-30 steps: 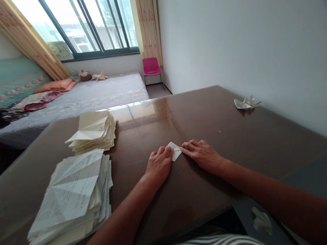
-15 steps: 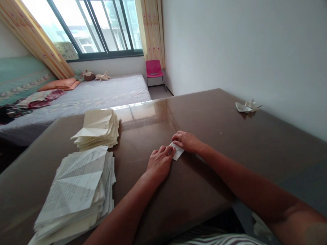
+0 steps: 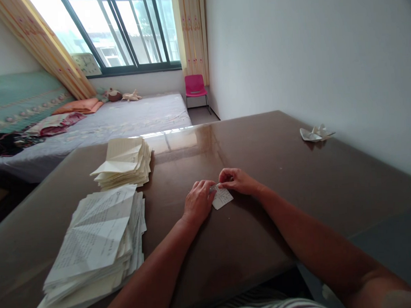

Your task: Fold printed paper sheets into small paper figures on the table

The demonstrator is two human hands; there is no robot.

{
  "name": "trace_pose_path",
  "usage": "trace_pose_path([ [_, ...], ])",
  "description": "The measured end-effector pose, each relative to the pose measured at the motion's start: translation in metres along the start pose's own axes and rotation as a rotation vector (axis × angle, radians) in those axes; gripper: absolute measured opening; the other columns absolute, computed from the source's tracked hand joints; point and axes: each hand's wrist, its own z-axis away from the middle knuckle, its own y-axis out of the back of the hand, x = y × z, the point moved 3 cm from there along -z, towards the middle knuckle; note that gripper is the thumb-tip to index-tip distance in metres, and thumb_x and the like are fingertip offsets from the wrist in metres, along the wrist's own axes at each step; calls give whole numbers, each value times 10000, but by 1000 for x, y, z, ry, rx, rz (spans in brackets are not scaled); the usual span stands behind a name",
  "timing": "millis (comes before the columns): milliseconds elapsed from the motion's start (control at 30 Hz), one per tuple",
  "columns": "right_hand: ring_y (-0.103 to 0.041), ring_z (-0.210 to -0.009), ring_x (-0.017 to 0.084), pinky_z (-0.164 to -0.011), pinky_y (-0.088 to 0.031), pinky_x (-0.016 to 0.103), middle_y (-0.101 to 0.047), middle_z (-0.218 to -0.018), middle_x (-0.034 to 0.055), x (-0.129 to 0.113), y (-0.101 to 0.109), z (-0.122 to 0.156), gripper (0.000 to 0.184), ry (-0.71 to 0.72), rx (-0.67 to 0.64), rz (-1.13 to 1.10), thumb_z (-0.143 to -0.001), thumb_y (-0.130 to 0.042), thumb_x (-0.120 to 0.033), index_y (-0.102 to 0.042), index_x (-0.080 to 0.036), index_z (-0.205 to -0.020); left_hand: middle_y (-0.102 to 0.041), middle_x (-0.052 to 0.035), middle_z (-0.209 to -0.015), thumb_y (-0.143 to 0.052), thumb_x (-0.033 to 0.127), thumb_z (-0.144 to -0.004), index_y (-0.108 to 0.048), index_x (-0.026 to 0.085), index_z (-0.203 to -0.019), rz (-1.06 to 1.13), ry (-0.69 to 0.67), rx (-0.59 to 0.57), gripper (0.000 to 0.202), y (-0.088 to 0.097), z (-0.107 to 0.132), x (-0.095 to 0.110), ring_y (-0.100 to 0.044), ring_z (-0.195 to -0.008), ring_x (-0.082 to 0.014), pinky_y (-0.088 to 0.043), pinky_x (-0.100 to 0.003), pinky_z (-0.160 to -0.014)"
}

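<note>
A small folded piece of paper (image 3: 223, 197) with writing on it lies on the brown table (image 3: 253, 147), between my two hands. My left hand (image 3: 200, 199) rests at its left side, fingers closed on the upper left edge. At the upper right edge, my right hand (image 3: 239, 181) pinches the paper between thumb and bent forefinger. The fingertips partly cover the paper's far edge. To the left lies a thick stack of white written sheets (image 3: 89, 236) with crease lines. Behind it is a stack of yellowish sheets (image 3: 124, 160).
Folded paper shapes (image 3: 315, 133) sit near the table's right edge, by the white wall (image 3: 306, 45). Beyond the table are a bed (image 3: 149, 111), a pink chair (image 3: 195, 85) and a window (image 3: 135, 34).
My right fingers have curled into a pinch at the paper's far edge, and my left hand has shifted slightly. More of the paper's near part shows. The view has moved a little.
</note>
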Motion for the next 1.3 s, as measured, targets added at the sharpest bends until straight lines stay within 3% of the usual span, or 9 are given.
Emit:
trace_pose_path([
  [333,-557,-734,123,-663,-445,231,-603,-770,-9,-15,-8,2,211,79,-27,-165,-780,-653,-364,-608,-174,-860,-681,17,-833,-628,241,-800,-663,252,-1005,229,102,50,208,6,-4,-5,-581,-798,-153,-458,-268,-757],
  [533,-575,-807,143,-632,-467,242,-634,-982,48,-1,8,0,409,-59,172,-218,-877,-476,-525,-574,-179,-1072,-636,-5,-826,-629,305,-779,-656,184,-1061,675,307,152,307,6,-6,-26,-576,-676,-105,-464,-219,-637],
  [700,-601,-810,158,-693,-491,271,-657,-959,46,-1,-1,1,513,-61,60,-282,-659,-761,-462,-576,-166,-1035,-639,-22,-862,-662,377,-757,-586,151,-982,1024,372,120,328,0,-6,-24,-632,-732,-134,-472,-203,-588],
  [800,-607,-780,161,-684,-480,272,-664,-883,27,-5,-10,1,447,-5,97,-279,-665,-758,-443,-580,-165,-966,-629,-14,-874,-664,366,-758,-537,161,-907,1092,321,100,283,-7,-7,-21,-634,-764,-142,-502,-232,-640],
  [900,-575,-719,140,-658,-449,252,-642,-806,7,-10,-11,3,252,70,193,-104,-772,-667,-386,-593,-172,-883,-620,-5,-833,-639,309,-781,-536,167,-878,937,251,106,201,-9,-8,-23,-613,-767,-136,-512,-261,-707],
  [1000,-547,-813,161,-739,-406,275,-637,-864,29,-20,-6,9,79,194,279,355,-830,-594,-258,-620,-185,-847,-617,-40,-1009,-644,260,-776,-577,193,-1011,554,171,210,253,0,-7,-23,-574,-952,-181,-510,-290,-779],
  [1067,-524,-903,192,-789,-371,305,-638,-923,51,-27,-6,12,75,264,246,651,-847,-573,-223,-636,-196,-878,-594,-46,-1107,-643,259,-785,-592,224,-1075,307,68,232,297,7,-6,-18,-519,-1048,-208,-495,-318,-831],
  [1133,-512,-929,206,-793,-356,316,-637,-923,65,-31,-9,13,102,301,151,822,-870,-554,-237,-645,-199,-896,-609,-37,-1079,-614,255,-815,-622,238,-1038,148,-47,157,225,9,-5,-13,-505,-1042,-214,-473,-338,-869],
  [1300,-536,-922,177,-771,-380,271,-645,-951,37,-24,-5,14,211,269,-32,702,-810,-608,-192,-631,-223,-1018,-656,-13,-970,-521,254,-884,-677,257,-950,31,-139,-43,169,4,-1,-12,-544,-944,-189,-466,-313,-837],
])
